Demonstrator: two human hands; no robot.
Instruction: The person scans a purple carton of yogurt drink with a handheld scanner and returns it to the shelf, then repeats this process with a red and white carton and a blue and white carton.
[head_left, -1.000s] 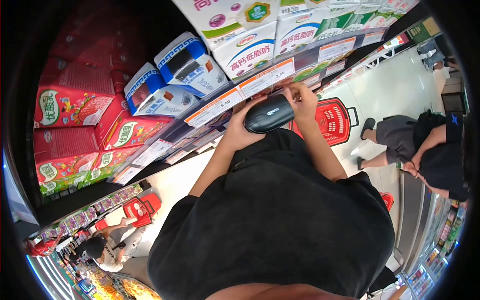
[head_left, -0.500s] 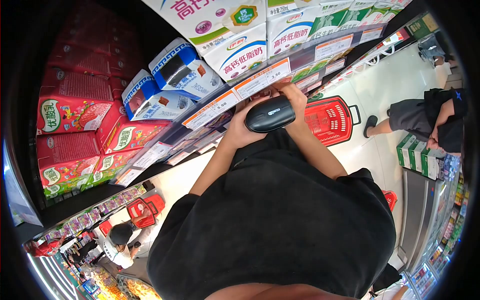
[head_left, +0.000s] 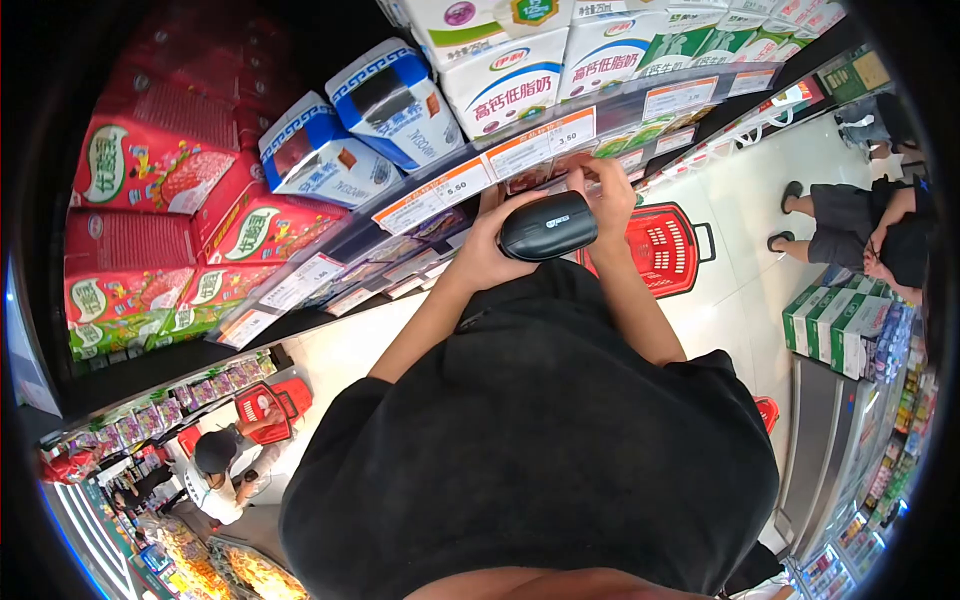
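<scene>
My left hand (head_left: 485, 258) is shut on a black handheld scanner (head_left: 548, 226), held just below the shelf's front rail. My right hand (head_left: 608, 192) rests its fingertips on the clear price rail (head_left: 690, 88), right under the orange-and-white 3.50 price label (head_left: 545, 143); whether it pinches anything is hidden. White milk cartons (head_left: 505, 75) stand on the shelf above the label. Blue-and-white boxes (head_left: 390, 100) lie to their left.
Red drink cases (head_left: 150, 165) fill the shelf at left. A red shopping basket (head_left: 665, 245) sits on the floor beyond my hands. Another person (head_left: 860, 225) bends over green cartons (head_left: 835, 325) at right. At lower left a person (head_left: 225, 465) crouches by another red basket (head_left: 265, 410).
Both hands stay at the price rail with the scanner. The view has shifted slightly. The person at right has moved further off, and green cartons have come into view beside them.
</scene>
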